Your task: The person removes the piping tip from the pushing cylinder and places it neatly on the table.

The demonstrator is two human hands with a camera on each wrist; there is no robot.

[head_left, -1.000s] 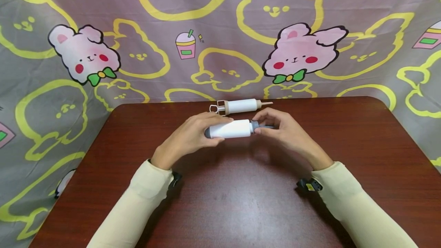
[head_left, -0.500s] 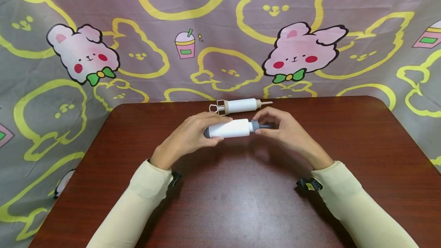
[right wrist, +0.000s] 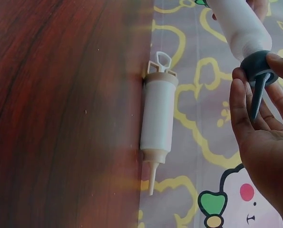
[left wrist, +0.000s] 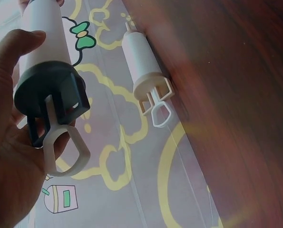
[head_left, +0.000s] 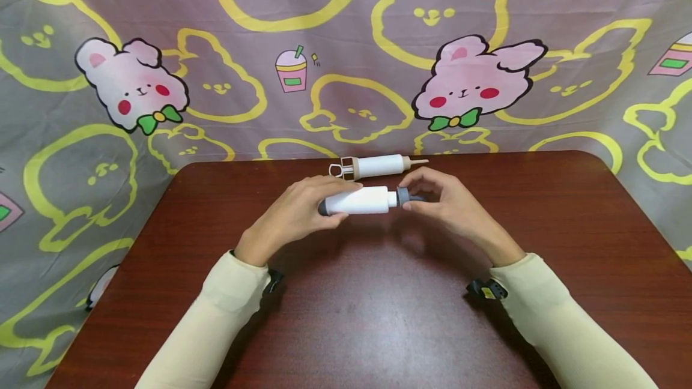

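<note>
My left hand (head_left: 292, 212) grips the white barrel of a large plastic syringe (head_left: 359, 200) above the table. The barrel lies nearly level, its dark grey collar (left wrist: 41, 92) and pale pull ring (left wrist: 49, 154) standing out on the left hand's side. At the other end, my right hand (head_left: 456, 206) pinches a grey nozzle cap (head_left: 402, 197) between thumb and fingers. White threaded neck (head_left: 392, 199) shows between cap and barrel. The cap's thin spout (right wrist: 258, 97) points toward the right palm, as the right wrist view shows.
A second syringe (head_left: 380, 165), white with beige ends, lies just behind the hands near the table's back edge. The dark red-brown table (head_left: 357, 317) meets a patterned cloth (head_left: 346, 53) hanging behind it. Black wrist straps (head_left: 486, 289) sit at the sleeves.
The nozzle cap has shifted slightly away from the barrel, and more of the white neck shows. The left hand with the barrel has drifted a little left. The beige syringe has stayed put.
</note>
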